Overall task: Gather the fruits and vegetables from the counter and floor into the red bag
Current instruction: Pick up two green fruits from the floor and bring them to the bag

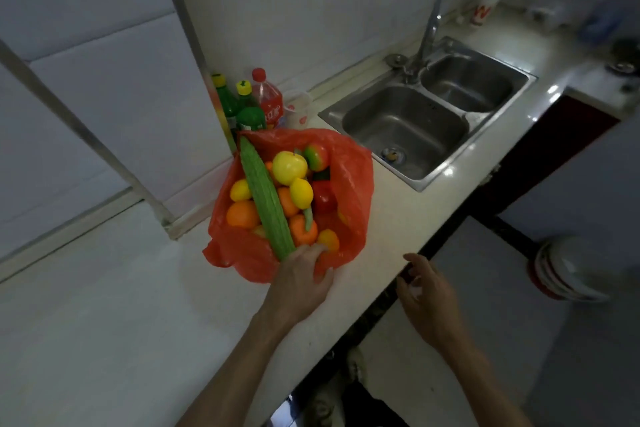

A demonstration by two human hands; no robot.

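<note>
Left hand (301, 274) grips near rim of red bag (351, 166) on counter (398, 222), bag full of fruit plus long green gourd (265, 198); right hand (426, 291) loose, empty, over counter edge

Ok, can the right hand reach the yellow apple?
Probably yes: the yellow apple lies on top in the open red bag, and nothing stands between it and the empty right hand.

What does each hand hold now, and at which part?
Left hand grips the red bag by its near rim. Right hand holds nothing.
</note>
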